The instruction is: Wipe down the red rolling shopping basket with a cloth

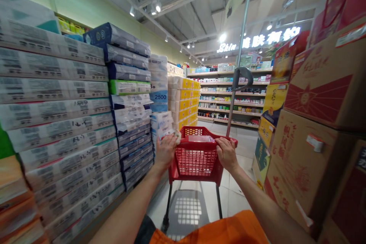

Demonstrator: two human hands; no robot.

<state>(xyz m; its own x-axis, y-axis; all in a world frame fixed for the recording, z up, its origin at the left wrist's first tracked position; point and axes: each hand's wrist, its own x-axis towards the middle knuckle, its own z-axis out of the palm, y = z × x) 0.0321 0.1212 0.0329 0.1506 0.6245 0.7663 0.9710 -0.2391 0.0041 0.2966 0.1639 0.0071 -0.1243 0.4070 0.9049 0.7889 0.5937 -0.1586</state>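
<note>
A red plastic shopping cart [197, 162] with dark legs stands in front of me, in the middle of the view. My left hand [166, 151] is closed around the left end of its handle. Close against those fingers is a small whitish thing [177, 136] that I cannot make out. Near the handle's right end, my right hand [227, 153] grips the bar with fingers curled over it. From the cart's right side rises a tall grey pole [235, 87] with a curved grey hook on it. The cart's mesh basket hides most of its inside.
Stacked white packs [63, 122] and dark blue packs [131, 137] line the left side. Brown cartons [309, 156] are piled close on the right. Shelves of small goods [228, 99] stand ahead, beyond a pale tiled floor [240, 183]. Yellow-and-white packs [184, 101] border the aisle.
</note>
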